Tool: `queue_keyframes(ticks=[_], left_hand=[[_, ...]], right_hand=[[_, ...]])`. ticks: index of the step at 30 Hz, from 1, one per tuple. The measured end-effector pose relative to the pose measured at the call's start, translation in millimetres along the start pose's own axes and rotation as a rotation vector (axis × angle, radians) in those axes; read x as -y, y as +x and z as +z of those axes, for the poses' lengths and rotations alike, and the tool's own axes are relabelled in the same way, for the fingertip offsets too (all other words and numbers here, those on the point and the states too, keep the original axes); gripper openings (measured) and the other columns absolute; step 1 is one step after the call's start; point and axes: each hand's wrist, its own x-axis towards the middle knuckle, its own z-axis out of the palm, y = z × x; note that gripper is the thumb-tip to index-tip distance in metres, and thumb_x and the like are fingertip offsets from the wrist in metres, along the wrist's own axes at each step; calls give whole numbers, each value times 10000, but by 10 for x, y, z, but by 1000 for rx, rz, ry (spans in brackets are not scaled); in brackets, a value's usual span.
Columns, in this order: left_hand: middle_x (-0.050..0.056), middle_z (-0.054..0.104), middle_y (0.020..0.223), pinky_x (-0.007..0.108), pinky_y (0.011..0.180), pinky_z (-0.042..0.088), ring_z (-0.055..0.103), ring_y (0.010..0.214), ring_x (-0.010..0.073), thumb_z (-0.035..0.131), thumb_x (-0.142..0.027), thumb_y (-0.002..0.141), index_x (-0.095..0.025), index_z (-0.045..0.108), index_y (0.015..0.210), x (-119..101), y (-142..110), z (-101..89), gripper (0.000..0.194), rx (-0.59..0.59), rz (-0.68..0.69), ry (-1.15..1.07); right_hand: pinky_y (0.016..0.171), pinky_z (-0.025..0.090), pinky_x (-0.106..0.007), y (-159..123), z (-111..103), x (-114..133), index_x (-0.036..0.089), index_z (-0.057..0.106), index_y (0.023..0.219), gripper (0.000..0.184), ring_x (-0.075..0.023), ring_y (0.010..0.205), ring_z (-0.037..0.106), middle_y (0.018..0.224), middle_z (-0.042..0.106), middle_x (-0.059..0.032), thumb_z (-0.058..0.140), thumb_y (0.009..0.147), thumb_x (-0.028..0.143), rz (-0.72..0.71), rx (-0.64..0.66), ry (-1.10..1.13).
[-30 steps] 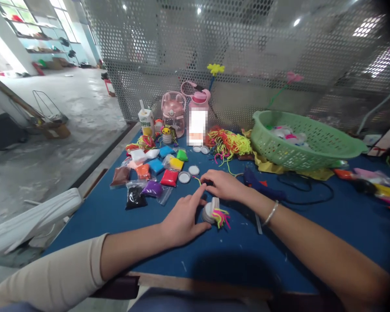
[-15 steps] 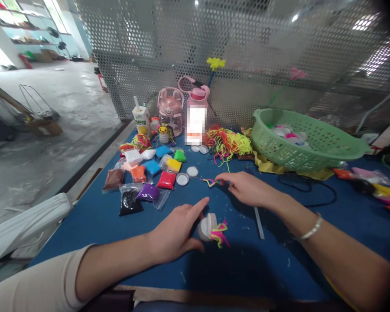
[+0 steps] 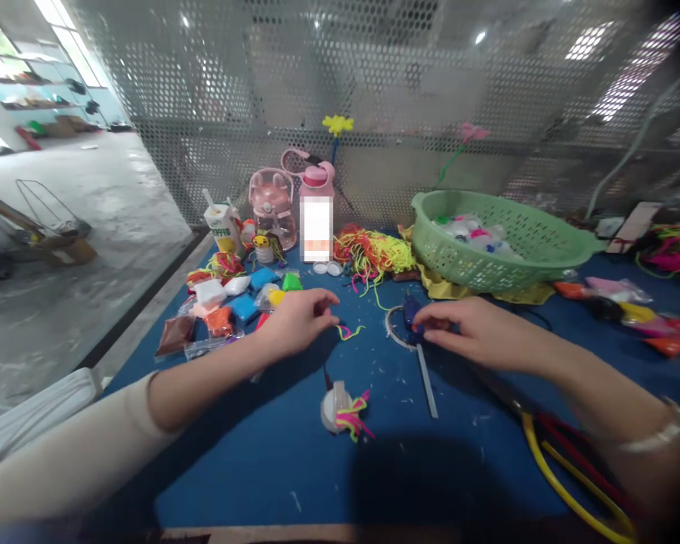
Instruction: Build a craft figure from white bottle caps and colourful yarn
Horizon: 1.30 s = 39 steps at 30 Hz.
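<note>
My left hand [image 3: 303, 321] hovers above the blue table with its fingers curled but apart. Close to its thumb lies a short pink and yellow yarn strand [image 3: 350, 332]. The fingertips of my right hand [image 3: 465, 331] meet a dark blue tool [image 3: 412, 311], whose kind is unclear; thumb and finger are spread. Beside that tool lies a white ring [image 3: 389, 323], and a narrow whitish strip [image 3: 428, 385] runs toward me. Nearer to me, a white round piece [image 3: 329, 408] with pink and yellow yarn at its side rests untouched.
Clay packets [image 3: 174, 336] lie at left, partly behind my left arm. Bottles [image 3: 272, 200], a yarn heap [image 3: 382, 253] and a green basket [image 3: 504, 268] stand along the back. Scissors [image 3: 572, 472] with yellow and red handles lie beneath my right forearm.
My left hand has left the white round piece and moved forward to the yarn strand. My right hand has moved from that strand to the blue tool. The view has shifted right.
</note>
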Motion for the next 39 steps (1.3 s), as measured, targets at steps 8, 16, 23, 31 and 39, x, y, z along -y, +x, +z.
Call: queue_keyframes(ticks=[8,16,23,31,39], left_hand=[[56,689,900,360,829,501,636,874,190,612,-304,863,-145,685,936,-23,1221,294,190,-72,-36,201],[102,584,1200,427,861,528,605,1027,218,561,-334,909,-150,545,1211,-108,1749,375,354,-221,-194,308],[98,587,1194,418,855,530,606,1025,216,570,-332,904,-154,555,1196,96,1742,382,342,-89,-218,293],[65,708,1039,315,882,476,639,974,191,457,-325,942,-162,689,993,143,1486,117,288,-278,-97,95],[34,735,822,247,668,458,643,762,176,562,-340,826,-175,750,904,44,1383,-40,262,-325,-105,-140]], right_hand=[[891,449,-311,1182,-116,-295,152,633,1125,323,-218,1021,619,1132,678,-102,573,810,115,23,-292,-144],[912,490,-481,1760,-46,-408,188,518,1278,403,-254,1118,564,1311,532,-101,584,906,328,9,-388,-252],[854,526,-433,2064,126,-518,176,559,1217,334,-218,1026,608,1230,583,-92,568,920,329,-6,-296,-330],[900,499,-459,2068,104,-678,177,540,1250,365,-243,1094,578,1291,547,-113,573,914,318,124,-414,-346],[998,423,-487,2127,237,-536,215,517,1295,430,-266,1233,488,1353,524,-98,614,880,276,-80,-326,-365]])
